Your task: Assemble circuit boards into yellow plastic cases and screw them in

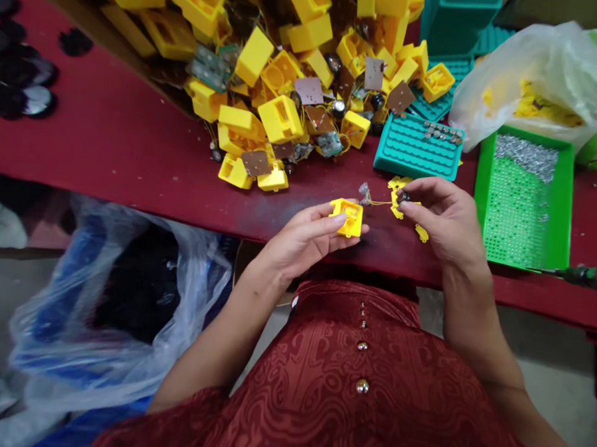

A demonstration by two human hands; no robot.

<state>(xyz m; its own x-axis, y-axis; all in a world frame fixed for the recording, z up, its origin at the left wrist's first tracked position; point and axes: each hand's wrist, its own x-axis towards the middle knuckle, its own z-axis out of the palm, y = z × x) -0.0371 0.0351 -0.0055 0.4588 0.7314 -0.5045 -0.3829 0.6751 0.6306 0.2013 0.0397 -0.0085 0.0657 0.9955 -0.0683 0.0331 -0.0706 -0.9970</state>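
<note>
My left hand (310,234) is closed on a small yellow plastic housing (351,226), its hollow side turned up and the thumb on its face. Thumb and fingers of my right hand (443,218) pinch a small round dark part (403,196), perhaps a little speaker. Thin yellow wires (379,203) run from that part towards the housing. Beside the housing a small greyish component (365,192) stands up; what it is I cannot make out. Under and around my right fingertips lie small flat yellow pieces (421,233) on the red cloth.
Yellow housings with wires and brown boards (255,163) are heaped at the back. A teal ridged tray (417,150) holds small metal discs. On the right stand a green tray (521,228) of small metal pieces and a screwdriver-like tool (590,277). Black round parts (17,62) lie far left.
</note>
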